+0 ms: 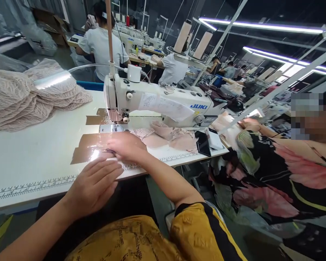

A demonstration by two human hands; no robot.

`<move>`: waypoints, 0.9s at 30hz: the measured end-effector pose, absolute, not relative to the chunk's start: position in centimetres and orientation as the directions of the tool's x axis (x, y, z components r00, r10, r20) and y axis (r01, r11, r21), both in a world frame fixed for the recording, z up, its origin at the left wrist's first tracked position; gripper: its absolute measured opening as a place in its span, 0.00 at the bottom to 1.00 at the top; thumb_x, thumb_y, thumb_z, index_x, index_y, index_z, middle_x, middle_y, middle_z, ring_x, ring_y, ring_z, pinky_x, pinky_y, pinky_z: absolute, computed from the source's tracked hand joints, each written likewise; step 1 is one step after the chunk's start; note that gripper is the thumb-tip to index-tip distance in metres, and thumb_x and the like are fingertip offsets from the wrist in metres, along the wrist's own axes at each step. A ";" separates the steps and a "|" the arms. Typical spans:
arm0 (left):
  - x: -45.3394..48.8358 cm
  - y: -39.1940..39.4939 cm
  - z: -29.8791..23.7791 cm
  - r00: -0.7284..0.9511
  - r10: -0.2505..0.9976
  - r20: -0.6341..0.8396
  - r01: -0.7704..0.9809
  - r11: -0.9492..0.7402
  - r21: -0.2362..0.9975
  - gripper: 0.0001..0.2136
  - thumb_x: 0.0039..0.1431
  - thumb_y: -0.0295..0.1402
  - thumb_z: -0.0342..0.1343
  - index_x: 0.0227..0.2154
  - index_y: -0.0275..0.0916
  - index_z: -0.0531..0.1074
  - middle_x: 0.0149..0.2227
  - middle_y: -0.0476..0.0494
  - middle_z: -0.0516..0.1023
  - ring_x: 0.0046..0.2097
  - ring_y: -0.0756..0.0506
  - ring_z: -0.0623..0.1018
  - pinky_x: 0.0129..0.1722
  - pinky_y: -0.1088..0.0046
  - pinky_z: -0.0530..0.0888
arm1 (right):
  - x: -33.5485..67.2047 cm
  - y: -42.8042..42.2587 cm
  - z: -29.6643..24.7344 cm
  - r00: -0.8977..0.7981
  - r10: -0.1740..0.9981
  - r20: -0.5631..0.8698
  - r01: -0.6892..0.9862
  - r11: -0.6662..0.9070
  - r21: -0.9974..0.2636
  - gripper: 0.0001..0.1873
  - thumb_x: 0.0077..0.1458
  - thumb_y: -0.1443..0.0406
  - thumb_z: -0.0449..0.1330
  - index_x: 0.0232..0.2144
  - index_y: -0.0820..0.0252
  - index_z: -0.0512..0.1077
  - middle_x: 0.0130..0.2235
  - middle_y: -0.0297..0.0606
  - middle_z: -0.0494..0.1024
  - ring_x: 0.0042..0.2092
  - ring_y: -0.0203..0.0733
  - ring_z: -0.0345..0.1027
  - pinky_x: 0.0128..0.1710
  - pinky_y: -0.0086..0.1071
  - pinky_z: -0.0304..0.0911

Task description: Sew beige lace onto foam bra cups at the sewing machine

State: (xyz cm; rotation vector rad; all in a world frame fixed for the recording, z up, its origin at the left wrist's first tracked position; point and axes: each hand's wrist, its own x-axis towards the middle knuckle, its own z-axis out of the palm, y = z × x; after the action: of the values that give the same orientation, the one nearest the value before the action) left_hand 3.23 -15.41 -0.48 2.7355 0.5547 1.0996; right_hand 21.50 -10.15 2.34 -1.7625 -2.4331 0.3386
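My right hand (pixel 126 146) rests on the brown-taped table surface just in front of the sewing machine's needle plate (pixel 111 128). Its fingers are closed around a small dark metal tool, apparently thread snips (pixel 111 151), pointing left. Close in front, at the table edge, is my left hand (pixel 95 183). Its fingers are stretched out side by side, pointing right towards the snips, and nothing shows in them; what lies under the palm is hidden. Right of my right hand, pale pink lace-trimmed cup pieces (pixel 170 136) lie under the machine arm.
The white JUKI sewing machine (pixel 157 99) stands behind my hands. A pile of pale lace fabric (pixel 29 96) lies at the left. A dark phone (pixel 203 143) and a white box (pixel 214 139) sit at the table's right end. A person in a floral garment (pixel 277 177) is close on the right.
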 end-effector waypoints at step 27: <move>6.0 -12.8 -0.8 0.781 0.541 0.313 0.360 -0.799 0.481 0.16 0.65 0.34 0.47 0.51 0.41 0.74 0.55 0.38 0.74 0.55 0.40 0.75 0.54 0.63 0.74 | 38.2 -14.4 0.3 0.266 0.956 0.124 0.964 -0.265 -0.021 0.15 0.59 0.66 0.51 0.44 0.64 0.74 0.41 0.54 0.79 0.41 0.53 0.74 0.38 0.38 0.64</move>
State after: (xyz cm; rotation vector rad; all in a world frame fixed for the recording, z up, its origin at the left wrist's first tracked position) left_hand 5.99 -12.78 -0.82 2.5740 0.6824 0.6233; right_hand 38.16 -14.42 0.33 -2.4242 -1.8451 -0.1314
